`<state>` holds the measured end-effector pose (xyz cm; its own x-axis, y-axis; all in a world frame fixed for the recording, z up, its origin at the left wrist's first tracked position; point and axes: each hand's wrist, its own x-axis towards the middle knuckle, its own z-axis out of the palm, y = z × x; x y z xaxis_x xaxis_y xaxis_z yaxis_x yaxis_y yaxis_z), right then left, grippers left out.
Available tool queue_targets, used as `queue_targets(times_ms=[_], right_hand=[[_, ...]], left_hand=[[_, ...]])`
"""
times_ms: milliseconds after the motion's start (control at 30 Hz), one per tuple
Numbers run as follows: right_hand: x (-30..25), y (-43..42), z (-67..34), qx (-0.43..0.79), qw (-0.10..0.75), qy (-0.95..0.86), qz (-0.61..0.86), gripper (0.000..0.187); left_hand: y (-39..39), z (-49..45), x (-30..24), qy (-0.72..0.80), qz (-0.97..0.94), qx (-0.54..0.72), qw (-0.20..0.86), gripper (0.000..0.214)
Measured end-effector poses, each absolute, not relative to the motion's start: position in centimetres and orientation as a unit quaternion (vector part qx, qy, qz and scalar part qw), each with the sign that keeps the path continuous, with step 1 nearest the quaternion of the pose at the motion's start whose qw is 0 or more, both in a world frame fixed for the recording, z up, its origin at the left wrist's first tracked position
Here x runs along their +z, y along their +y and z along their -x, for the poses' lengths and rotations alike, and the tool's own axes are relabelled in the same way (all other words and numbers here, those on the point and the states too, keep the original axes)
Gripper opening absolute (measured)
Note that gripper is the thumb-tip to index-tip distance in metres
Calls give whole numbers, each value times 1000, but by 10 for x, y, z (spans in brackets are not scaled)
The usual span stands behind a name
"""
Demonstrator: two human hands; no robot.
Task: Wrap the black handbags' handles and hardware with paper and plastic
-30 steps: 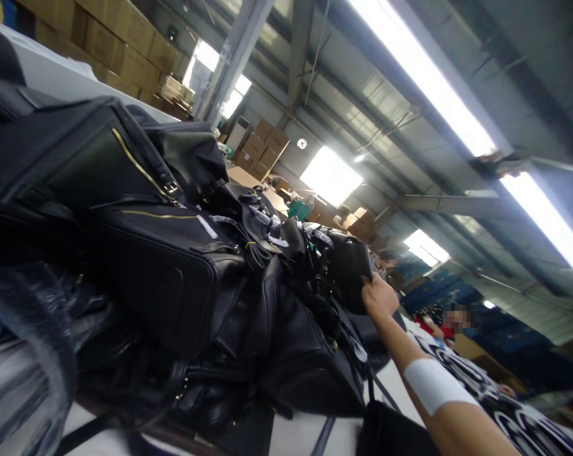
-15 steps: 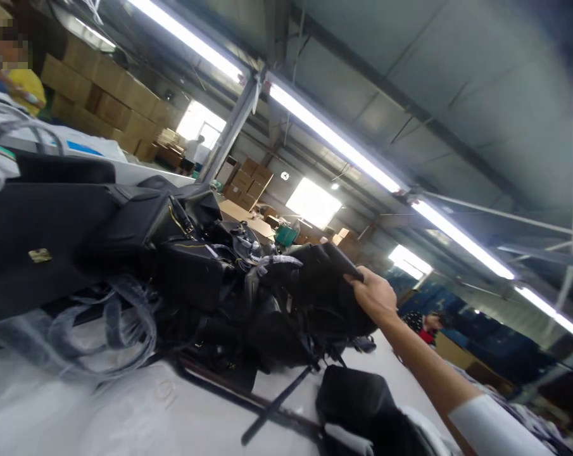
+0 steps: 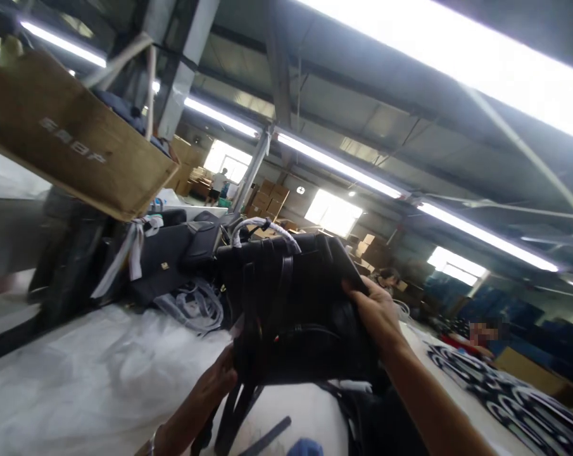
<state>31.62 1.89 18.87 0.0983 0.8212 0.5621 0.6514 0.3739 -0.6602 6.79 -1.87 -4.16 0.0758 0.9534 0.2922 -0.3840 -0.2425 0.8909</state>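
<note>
A black handbag [image 3: 305, 310] with a wrapped, rounded handle [image 3: 267, 225] and dark straps hangs in front of me above the table. My right hand [image 3: 374, 310] grips its upper right side, thumb on the near face. At its lower left edge is my left hand [image 3: 222, 373], fingers closed against the bag, partly hidden by it. Loose black straps [image 3: 239, 411] dangle beneath the bag near my left wrist.
White plastic sheeting [image 3: 100, 367] covers the table's left part. More black bags [image 3: 160, 253] and a coil of clear wrap [image 3: 195, 307] lie behind. A brown carrier bag [image 3: 77, 133] is at upper left. Patterned pieces [image 3: 504, 392] lie right, near a person [image 3: 476, 335].
The black bag has come away from the pile towards me, held by my right hand. My left hand has come into view at its left side. The view has shifted.
</note>
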Motion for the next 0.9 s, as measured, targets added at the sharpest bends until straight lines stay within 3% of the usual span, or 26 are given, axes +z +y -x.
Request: queue_targets(times_ms=[233,433,567,700,800,900], right_hand=[[120,-21,-282,273,582,-585,494,38],[41,-45,-268,434,612,-430,502,52],[-32,-48,-271,461,593,-364,551,53],[-96,-42,-271,439,590,-334,590,58],[-125,-38,-268,432,586,-318,607,61],[-139,-36,-269,436,579,-316,613,60]], left_hand=[[-106,-18,-32,242,-268,536,763,44],[-146,29,-19,294,-206,550,754,49],[-154,47,-21,330,-196,545,746,57],[-153,28,-51,390,-146,556,720,46],[-159,0,-76,392,-88,540,739,33],[-169,-23,-90,390,-80,451,799,34]])
